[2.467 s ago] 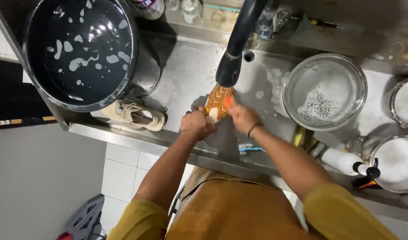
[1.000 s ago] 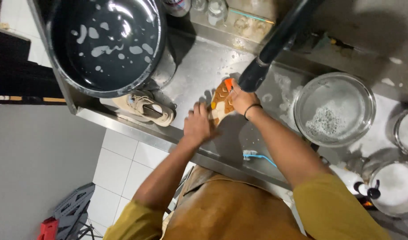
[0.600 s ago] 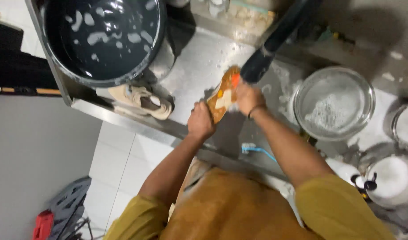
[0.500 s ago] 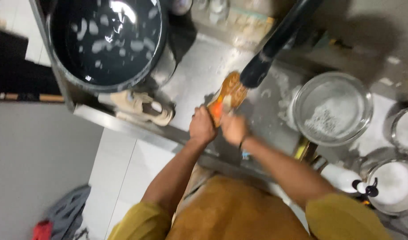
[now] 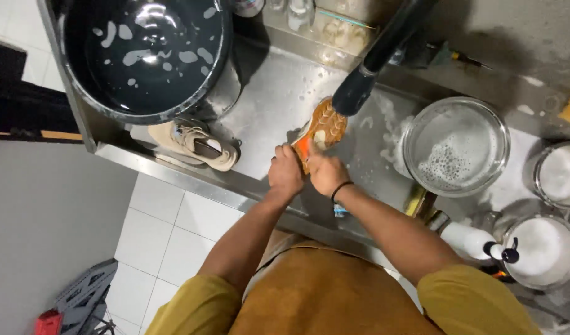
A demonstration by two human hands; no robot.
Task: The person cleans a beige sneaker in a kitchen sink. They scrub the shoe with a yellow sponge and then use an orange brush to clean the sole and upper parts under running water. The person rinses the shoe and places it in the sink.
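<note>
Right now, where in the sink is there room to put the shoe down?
There is a bare wet steel patch between the big dark basin, the beige shoe and the orange-soled shoe both hands hold. The right side is crowded: soapy bowl, foam-filled containers and a white pump bottle.

short mustard-yellow sleeves are worn, ending above the elbows, with both forearms left bare. a brown apron is worn over the front. a thin black band (image 5: 342, 188) is seen around the right wrist.
</note>
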